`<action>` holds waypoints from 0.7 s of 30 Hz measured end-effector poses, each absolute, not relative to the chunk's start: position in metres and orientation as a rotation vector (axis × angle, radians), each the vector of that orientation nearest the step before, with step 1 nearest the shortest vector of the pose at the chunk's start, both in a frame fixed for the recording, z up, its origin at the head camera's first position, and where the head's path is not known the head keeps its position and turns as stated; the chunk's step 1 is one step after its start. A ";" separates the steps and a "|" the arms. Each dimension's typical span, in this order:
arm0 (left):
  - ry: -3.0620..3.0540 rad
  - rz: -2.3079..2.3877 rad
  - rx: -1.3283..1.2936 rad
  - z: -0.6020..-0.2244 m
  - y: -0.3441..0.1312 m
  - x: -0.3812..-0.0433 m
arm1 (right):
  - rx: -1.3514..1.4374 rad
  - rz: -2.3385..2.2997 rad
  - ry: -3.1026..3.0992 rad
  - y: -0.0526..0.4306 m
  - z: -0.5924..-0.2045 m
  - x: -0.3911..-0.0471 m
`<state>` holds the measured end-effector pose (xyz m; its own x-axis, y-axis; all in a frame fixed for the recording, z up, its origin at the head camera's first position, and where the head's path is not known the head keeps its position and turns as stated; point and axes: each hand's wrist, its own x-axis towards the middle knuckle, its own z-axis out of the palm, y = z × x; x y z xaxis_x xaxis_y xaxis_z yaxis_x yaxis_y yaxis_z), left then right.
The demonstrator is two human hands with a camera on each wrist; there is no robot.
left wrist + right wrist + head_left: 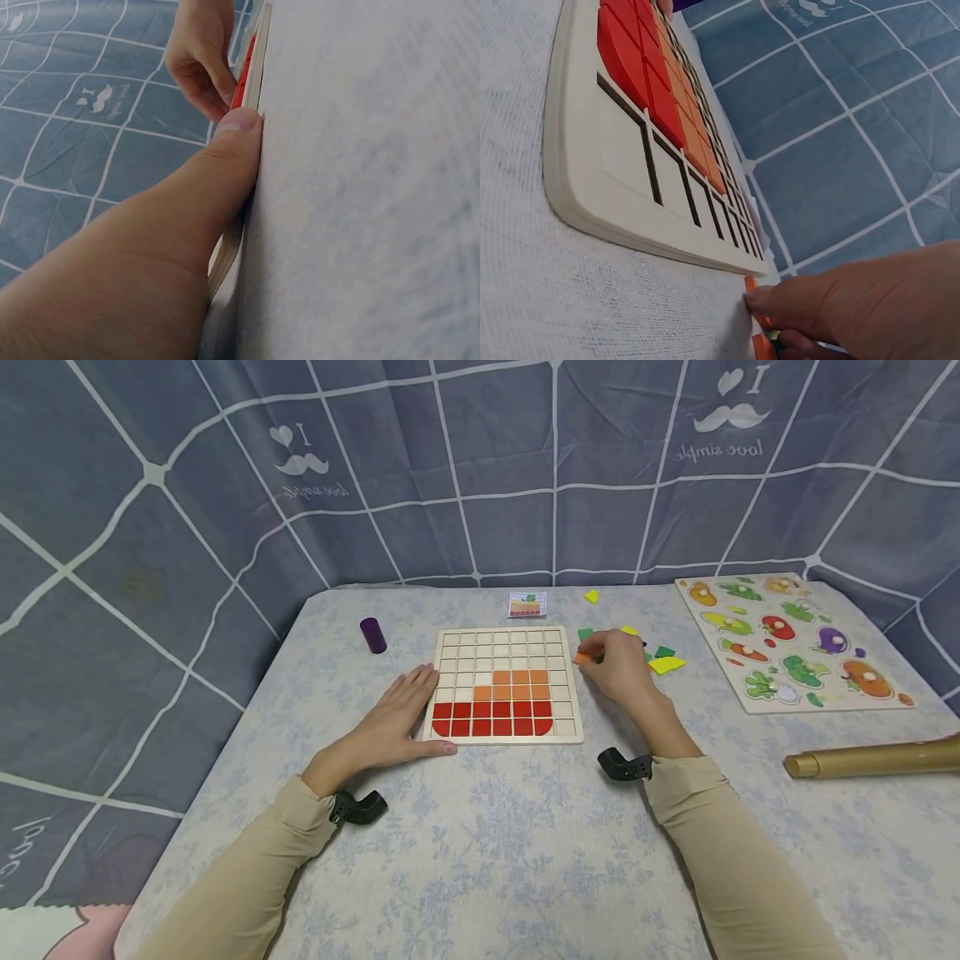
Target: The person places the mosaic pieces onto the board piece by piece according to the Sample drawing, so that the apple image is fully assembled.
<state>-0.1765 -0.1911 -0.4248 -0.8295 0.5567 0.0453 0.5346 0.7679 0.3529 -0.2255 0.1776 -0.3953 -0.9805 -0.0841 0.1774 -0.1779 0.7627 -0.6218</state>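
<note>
A wooden grid board (566, 693) lies flat on the table, its two lower rows filled with red tiles (502, 710) and orange tiles (520, 685) above them. My left hand (390, 718) rests at the board's left side with fingers straight, fingertips on the left edge and thumb (240, 124) along the front edge. Just right of the board, my right hand (617, 662) pinches an orange tile (751, 285) between thumb and fingers. A second orange tile (763, 348) shows close below those fingers in the right wrist view.
Green and yellow pieces (666, 665) lie loose beyond the right hand. A small pattern card (527, 604) sits behind the board, a purple cylinder (372, 636) to its left. At right are a vegetable puzzle board (795, 643) and a gold tube (870, 758). A curtain (510, 460) hangs behind the table.
</note>
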 end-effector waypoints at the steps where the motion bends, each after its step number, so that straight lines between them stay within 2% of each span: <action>1: 2.895 0.548 0.895 -0.425 -0.191 -0.176 | 0.208 1.011 -2.821 0.177 -0.395 -0.225; 14: 2.892 0.558 0.901 -0.424 -0.192 -0.177 | 0.179 1.021 -2.745 0.181 -0.394 -0.227; 21: 2.895 0.546 0.899 -0.423 -0.192 -0.177 | 0.280 1.167 -2.739 0.165 -0.385 -0.224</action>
<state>-0.1766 -0.1922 -0.4229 -0.8278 0.5592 0.0454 0.5373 0.7669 0.3510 -0.2243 0.1646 -0.3846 -0.9711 -0.1119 0.2106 -0.2294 0.6798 -0.6966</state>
